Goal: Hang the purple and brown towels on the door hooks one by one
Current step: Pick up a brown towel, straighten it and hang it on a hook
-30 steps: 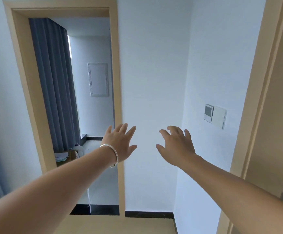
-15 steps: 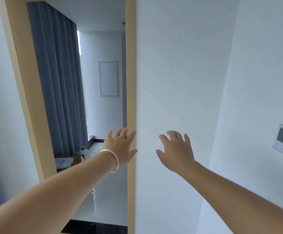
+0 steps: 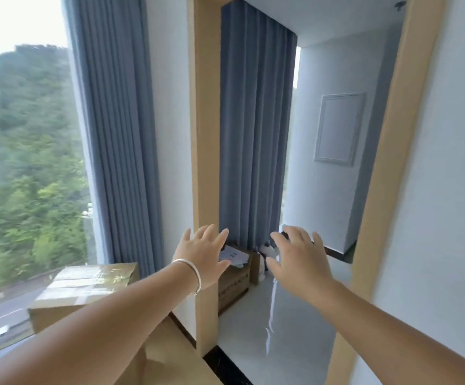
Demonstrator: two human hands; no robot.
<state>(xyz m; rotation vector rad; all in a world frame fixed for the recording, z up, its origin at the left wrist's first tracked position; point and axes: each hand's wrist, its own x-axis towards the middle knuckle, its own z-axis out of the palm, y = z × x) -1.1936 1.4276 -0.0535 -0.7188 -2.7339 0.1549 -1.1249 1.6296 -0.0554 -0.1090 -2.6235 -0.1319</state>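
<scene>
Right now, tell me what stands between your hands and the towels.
That cannot be judged: no towel or door hook is in view. The left hand and right hand are both open and hold nothing, stretched toward an open doorway. Beyond it show a blue curtain and a small crate on the floor.

Two hands [image 3: 202,255], two curtains [image 3: 117,134], two boxes [image 3: 84,284].

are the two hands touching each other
Apart. The head view shows the left hand and right hand both held out, fingers spread, with curtain and floor plainly visible in the gap between them.
</scene>
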